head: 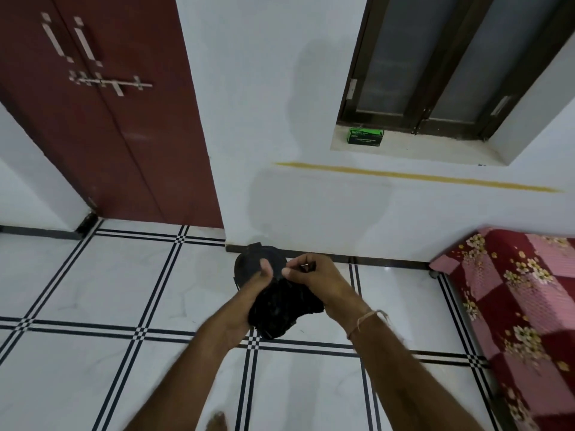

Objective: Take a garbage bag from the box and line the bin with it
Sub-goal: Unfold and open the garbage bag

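Black, crumpled plastic fills the space between the two hands: the garbage bag [281, 309] is bunched into a loose wad and hangs from the fingers down toward the wrists, clear of the floor [109, 275]. The left hand [258, 279] grips the bag's upper part with its fingers curled round the plastic and its thumb pointing up. The right hand [314, 278] is just beside it, almost touching, and pinches an edge of the bag between thumb and fingertips, the other fingers bent. A pale thread [367, 318] is tied round the right wrist. Directly beyond the left hand, and partly hidden by it, a dark round bin [258, 259] stands on the floor at the foot of the white wall; whether anything is inside it cannot be told. Well beyond the right hand and higher up, the green and black box [364, 136] sits on the left end of a stone window sill [420, 147], under a dark-framed window [451, 57] with frosted panes. A yellow stripe [404, 175] runs along the wall between the sill and the hands. Far out past the left hand is a dark red double door [109, 119] with metal handles and a bolt. To the outside of the right arm lies a bed [513, 290] covered in a red and pink checked cloth with flowers. Near the elbows, at the bottom edge, a bare toe [217, 421] shows on the white tiles with their black lines.
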